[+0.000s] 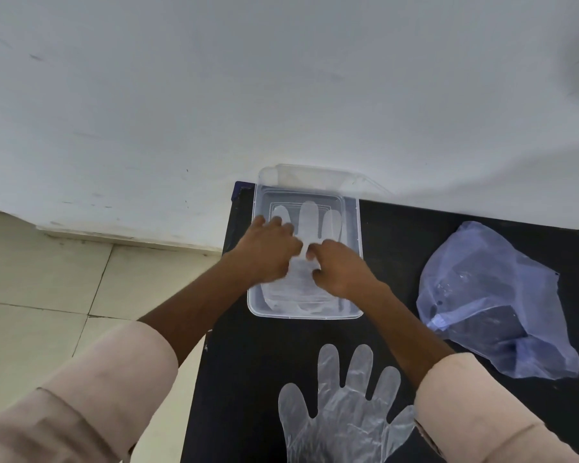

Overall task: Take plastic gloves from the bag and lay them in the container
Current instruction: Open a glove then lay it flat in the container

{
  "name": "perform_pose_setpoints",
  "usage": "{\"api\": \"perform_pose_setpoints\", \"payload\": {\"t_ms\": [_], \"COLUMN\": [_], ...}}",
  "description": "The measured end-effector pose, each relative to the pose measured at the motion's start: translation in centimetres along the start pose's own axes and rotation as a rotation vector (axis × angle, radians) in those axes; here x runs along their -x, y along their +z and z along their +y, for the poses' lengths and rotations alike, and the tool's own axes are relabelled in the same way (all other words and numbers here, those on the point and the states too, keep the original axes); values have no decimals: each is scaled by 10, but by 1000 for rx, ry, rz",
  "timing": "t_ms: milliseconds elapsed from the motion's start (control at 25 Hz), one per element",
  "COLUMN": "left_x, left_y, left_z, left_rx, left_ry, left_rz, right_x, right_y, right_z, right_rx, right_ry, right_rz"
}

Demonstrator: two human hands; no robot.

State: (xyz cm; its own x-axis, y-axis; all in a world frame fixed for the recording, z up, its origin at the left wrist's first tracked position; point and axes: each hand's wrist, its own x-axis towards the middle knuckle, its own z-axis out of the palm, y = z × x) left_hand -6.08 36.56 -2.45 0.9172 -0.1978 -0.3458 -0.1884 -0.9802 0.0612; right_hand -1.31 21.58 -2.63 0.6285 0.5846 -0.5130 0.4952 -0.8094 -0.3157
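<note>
White wall up top, pale floor tiles on the left, and a black table (248, 379) pushed against that wall. Right at the table's far left corner sits a clear plastic container (355, 228), and behind it something clear leans on the wall (probably its lid (315, 177), hard to be sure since it's see-through).

Both hands are down inside the container on a plastic glove (310, 218) that lies flat in it, fingers pointing toward the wall. Left hand (264, 252) is palm down with fingers spread loosely, pressing on the glove's left side. Right hand (338, 267) has its fingers curled, tips pinching or pushing the glove at the middle; can't quite tell which, it's a bit blurry there. Light pink sleeves (107, 379) are pushed up the forearms.

Another glove (345, 406) lies spread flat at the table's near edge, partly under the right sleeve. Crumpled bluish bag (488, 295) sits by the right edge, well apart from the container.
</note>
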Motion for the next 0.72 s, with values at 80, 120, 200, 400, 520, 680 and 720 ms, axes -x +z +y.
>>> {"api": "perform_pose_setpoints", "payload": {"t_ms": [80, 120, 200, 400, 520, 680, 720], "left_x": [-7, -10, -14, -24, -24, -18, -17], "left_y": [-9, -12, -16, -21, -17, -13, -12], "left_z": [-12, -16, -22, -26, -25, -26, -25], "left_rx": [212, 317, 480, 630, 660, 694, 706], "left_ry": [-79, -102, -133, -120, -127, -116, -118], "left_rz": [124, 193, 322, 417, 413, 426, 423], "right_x": [-9, -13, -22, -35, -33, -20, -17], "right_y": [8, 15, 29, 43, 34, 14, 11], "right_z": [-3, -5, -6, -1, -4, -6, -6], "right_rx": [70, 124, 197, 189, 199, -27, -122], "right_ry": [37, 47, 51, 28, 7, -52, -74], "right_rz": [55, 56, 68, 142, 151, 200, 125]}}
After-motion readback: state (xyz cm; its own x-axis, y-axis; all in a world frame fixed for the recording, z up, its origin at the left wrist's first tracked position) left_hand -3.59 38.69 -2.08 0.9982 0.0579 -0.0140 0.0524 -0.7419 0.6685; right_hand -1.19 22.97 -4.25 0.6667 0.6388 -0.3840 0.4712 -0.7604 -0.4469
